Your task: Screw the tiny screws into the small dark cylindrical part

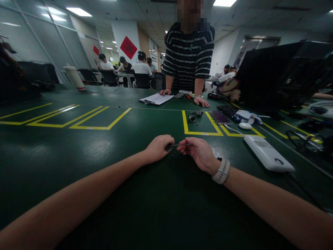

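Our forearms stretch in from eight and four o'clock. At the clock's centre our left hand curls, clamped on a dark metal cylinder — our right hand pinches a thin rod toward its opening. Beyond, towards eleven, a clipboard, then a red diamond sign — writing too blurred to read.

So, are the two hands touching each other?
Apart. The head view shows a strip of green tabletop between the left hand and the right hand; only a thin rod crosses that gap.
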`<state>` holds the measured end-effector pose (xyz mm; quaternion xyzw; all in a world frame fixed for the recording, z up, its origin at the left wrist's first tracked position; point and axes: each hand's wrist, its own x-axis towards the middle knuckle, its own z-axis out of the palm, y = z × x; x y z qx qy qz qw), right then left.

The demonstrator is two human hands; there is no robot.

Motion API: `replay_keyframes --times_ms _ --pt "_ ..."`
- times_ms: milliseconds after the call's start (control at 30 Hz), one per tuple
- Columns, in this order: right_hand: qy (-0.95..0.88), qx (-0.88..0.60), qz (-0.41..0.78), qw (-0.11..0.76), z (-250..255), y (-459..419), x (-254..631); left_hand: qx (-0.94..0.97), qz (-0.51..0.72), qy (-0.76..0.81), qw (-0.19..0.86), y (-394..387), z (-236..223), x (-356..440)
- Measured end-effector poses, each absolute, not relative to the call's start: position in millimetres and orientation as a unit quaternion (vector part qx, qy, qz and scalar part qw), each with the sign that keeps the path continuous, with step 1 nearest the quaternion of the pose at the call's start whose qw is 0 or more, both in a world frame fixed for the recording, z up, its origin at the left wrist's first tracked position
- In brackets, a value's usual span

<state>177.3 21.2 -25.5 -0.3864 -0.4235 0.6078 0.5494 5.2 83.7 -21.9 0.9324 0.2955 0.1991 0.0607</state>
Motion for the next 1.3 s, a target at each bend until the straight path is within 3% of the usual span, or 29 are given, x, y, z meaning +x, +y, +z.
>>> replay_keyframes --times_ms 267,500,667,1100,1300 --pt "-0.581 -0.42 0.424 0.554 -23.5 9.3 173.4 0.928 0.184 0.322 0.015 82.4 -21.2 6.7" --pt "-0.451 -0.415 0.574 0.543 -23.8 21.8 177.6 0.931 0.163 0.327 -0.016 75.9 -17.4 8.5" --pt "-0.432 -0.411 0.61 0.522 -23.7 29.5 182.8 0.931 0.158 0.329 -0.019 75.5 -16.7 8.5" --pt "-0.45 -0.405 0.604 0.519 -20.1 28.4 182.6 0.927 0.185 0.327 0.007 82.4 -21.7 6.0" --pt "-0.543 -0.387 0.539 0.515 -17.3 22.7 180.2 0.921 0.192 0.339 0.003 83.0 -22.2 5.7"
